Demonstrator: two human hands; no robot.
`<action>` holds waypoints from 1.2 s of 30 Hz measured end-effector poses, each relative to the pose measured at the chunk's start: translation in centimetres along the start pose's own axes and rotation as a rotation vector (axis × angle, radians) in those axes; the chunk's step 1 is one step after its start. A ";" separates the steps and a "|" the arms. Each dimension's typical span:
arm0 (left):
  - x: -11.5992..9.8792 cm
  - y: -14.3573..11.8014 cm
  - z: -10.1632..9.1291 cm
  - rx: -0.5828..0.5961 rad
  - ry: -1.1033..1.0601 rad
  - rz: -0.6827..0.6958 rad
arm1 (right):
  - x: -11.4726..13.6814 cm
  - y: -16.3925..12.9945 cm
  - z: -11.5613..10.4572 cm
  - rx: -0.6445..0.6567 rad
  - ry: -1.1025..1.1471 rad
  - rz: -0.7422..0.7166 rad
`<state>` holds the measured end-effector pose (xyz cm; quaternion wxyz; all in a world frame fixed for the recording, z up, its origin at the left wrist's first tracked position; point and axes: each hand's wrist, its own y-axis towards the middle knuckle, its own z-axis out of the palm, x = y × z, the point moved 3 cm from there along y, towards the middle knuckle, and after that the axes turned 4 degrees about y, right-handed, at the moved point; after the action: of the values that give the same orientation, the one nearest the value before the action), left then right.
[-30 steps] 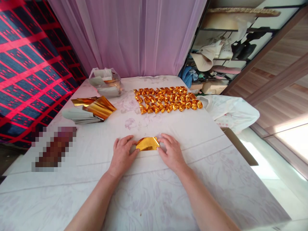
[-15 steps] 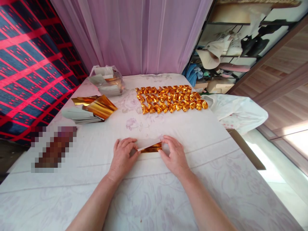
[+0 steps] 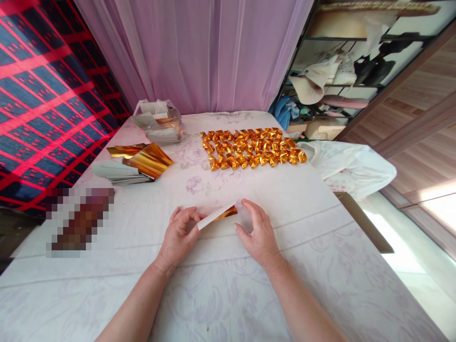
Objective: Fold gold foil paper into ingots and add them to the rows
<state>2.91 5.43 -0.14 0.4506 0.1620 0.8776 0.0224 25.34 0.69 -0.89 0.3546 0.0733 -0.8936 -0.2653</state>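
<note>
A sheet of gold foil paper (image 3: 217, 217), white on its back, is folded into a narrow strip with a slanted flap over the gold side. My left hand (image 3: 180, 237) pinches the strip's left end between thumb and fingers, tilting it so the right end points up and away. At the other end, my right hand (image 3: 261, 232) has its thumb and index finger spread apart. Its index fingertip is close to the strip's corner; whether they touch I cannot tell. Beyond my hands, folded gold foil pieces (image 3: 252, 148) lie in several rows.
A fanned stack of foil sheets (image 3: 131, 171) lies on the left of the cloth-covered table (image 3: 228, 294). Behind it sits a clear plastic bag of paper (image 3: 158, 121). A white plastic bag (image 3: 356, 164) bulges beside the right edge. A pixelated patch covers something at left.
The strip has turned so that its right end points up and away. My left hand keeps hold of it, while my right thumb and finger have parted from its right end.
</note>
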 end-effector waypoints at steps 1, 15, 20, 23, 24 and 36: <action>0.2 0.0 0.0 -0.015 -0.061 -0.017 | 0.1 0.0 -0.1 -0.002 0.006 -0.005; -0.6 0.3 -0.6 -0.021 -0.655 -0.272 | 0.4 0.2 -0.7 -0.060 0.163 0.049; -0.4 0.3 -0.1 0.039 -0.687 -0.303 | 0.1 0.1 -0.8 -0.058 0.266 0.161; -0.3 0.1 0.1 0.072 -0.687 -0.327 | 0.0 0.1 -0.9 -0.070 0.315 0.201; -0.3 0.1 0.2 0.084 -0.688 -0.332 | 0.0 0.1 -0.9 -0.069 0.323 0.209; -1.2 1.2 0.4 0.112 -0.556 -0.281 | 2.2 4.8 -3.0 0.062 0.373 0.169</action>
<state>4.26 6.18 0.81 0.6622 0.0636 0.7346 -0.1335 26.04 2.78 4.75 0.5325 0.0566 -0.8232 -0.1887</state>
